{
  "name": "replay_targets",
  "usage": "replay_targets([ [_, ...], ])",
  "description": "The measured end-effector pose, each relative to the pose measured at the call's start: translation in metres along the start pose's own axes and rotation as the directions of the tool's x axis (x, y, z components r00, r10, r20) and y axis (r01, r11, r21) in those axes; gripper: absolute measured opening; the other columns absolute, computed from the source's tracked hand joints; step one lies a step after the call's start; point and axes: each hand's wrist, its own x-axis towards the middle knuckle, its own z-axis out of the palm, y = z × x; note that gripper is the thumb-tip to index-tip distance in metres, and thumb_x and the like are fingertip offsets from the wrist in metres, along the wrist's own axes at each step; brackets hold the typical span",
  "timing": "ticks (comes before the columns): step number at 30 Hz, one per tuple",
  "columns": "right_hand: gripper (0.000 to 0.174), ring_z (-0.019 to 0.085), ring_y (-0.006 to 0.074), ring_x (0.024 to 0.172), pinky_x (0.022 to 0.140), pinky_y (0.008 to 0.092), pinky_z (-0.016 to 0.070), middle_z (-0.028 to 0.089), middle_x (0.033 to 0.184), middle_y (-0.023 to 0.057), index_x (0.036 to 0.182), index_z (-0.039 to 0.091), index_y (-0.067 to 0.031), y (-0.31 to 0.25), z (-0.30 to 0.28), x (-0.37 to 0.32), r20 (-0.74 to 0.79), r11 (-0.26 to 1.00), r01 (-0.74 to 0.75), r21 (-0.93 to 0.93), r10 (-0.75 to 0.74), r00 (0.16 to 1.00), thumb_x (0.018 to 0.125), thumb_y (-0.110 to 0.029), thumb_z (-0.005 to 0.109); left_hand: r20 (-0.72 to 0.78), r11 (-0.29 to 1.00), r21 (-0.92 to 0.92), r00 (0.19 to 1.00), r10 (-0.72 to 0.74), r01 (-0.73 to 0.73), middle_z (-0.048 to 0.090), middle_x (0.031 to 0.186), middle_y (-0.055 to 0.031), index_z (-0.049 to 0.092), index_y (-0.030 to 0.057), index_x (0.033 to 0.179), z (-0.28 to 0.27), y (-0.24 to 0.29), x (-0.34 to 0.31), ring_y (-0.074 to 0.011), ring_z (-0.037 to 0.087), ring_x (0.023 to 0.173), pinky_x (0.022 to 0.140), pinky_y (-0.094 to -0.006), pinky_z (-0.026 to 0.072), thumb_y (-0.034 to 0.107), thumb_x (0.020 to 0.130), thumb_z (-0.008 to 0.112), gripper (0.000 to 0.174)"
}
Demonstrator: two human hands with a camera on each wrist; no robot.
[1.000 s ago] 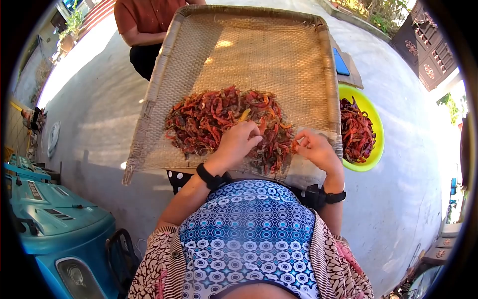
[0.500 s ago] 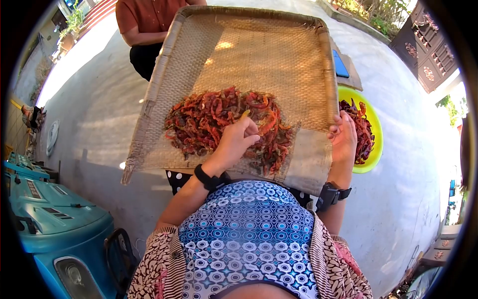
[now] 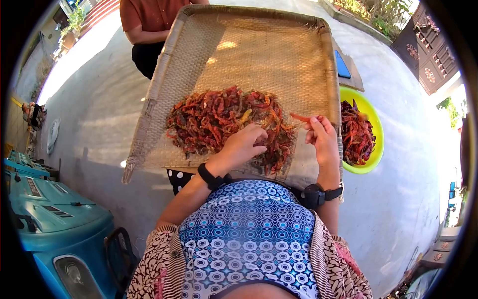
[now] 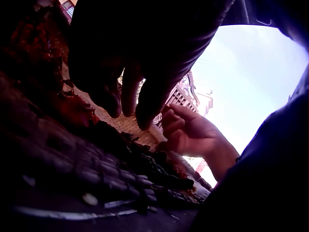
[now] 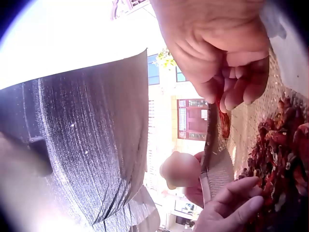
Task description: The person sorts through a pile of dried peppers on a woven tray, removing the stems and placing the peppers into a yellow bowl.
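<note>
Pale concrete ground (image 3: 398,209) all round, and in the middle the big woven tray (image 3: 279,55), long sides running near to far, rims standing up left, far and right. Plain weave stretches from the far side of the heap up to the far rim: broad room there, narrower strips to the left and right. Across the near half sprawls the dried chili heap (image 3: 214,117), wider than deep, pieces pointing every which way. Just off the tray's right edge, the yellow-green bowl (image 3: 377,119), deep-red chilies (image 3: 356,137) piled inside.

And the hands! The left hand (image 3: 241,144) is over the heap's near right part, fingers loosely bent, thumb a little apart; whether the tips touch a chili, I can't tell. The right hand (image 3: 322,137) is above the tray's right side, close by the right rim, thumb and fingers narrowed in a pinch. There it is: one slim red chili (image 3: 299,117), caught by its right end, long axis lying nearly left to right, free tip pointing left and slightly far, over the weave beside the heap.
</note>
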Motion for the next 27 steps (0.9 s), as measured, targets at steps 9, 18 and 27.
replay_targets([
  [9, 0.033, 0.055, 0.0084, 0.068, 0.063, 0.0260, 0.0471, 0.063, 0.094, -0.0005, 0.120, 0.057, -0.0079, 0.003, -0.012, -0.002, -0.089, 0.968, 0.015, 0.249, 0.008, 0.996, 0.096, -0.029, 0.060, -0.020, 0.974, 0.220, 0.998, -0.056, 0.059, 0.057, 0.098, -0.0109, 0.062, 0.0048, 0.100, 0.000, 0.000, -0.002, -0.0294, 0.061, 0.088, 0.075, -0.0384, 0.0482, 0.015, 0.091, 0.060, 0.014],
  [18, 0.024, 0.054, 0.0098, 0.068, 0.058, 0.0281, 0.0441, 0.061, 0.078, 0.0039, 0.102, 0.065, -0.0033, 0.012, 0.043, -0.020, 0.472, 0.638, 0.371, -0.675, -0.012, 0.881, 0.093, -0.026, 0.064, -0.109, 0.989, 0.124, 0.992, -0.070, 0.084, 0.062, 0.094, -0.0122, 0.062, 0.0027, 0.100, -0.007, 0.004, 0.000, -0.0299, 0.061, 0.086, 0.073, -0.0393, 0.0475, 0.014, 0.092, 0.057, 0.014],
  [27, 0.025, 0.052, 0.0075, 0.057, 0.054, 0.0224, 0.0423, 0.056, 0.070, -0.0003, 0.099, 0.064, -0.0047, 0.006, 0.039, -0.021, 0.359, 0.718, 0.064, -0.693, 0.267, 0.894, 0.099, -0.028, 0.055, -0.122, 0.994, 0.078, 0.990, -0.067, 0.076, 0.062, 0.097, -0.0122, 0.061, 0.0014, 0.103, -0.007, 0.004, 0.001, -0.0255, 0.061, 0.088, 0.074, -0.0370, 0.0482, 0.013, 0.093, 0.057, 0.016],
])
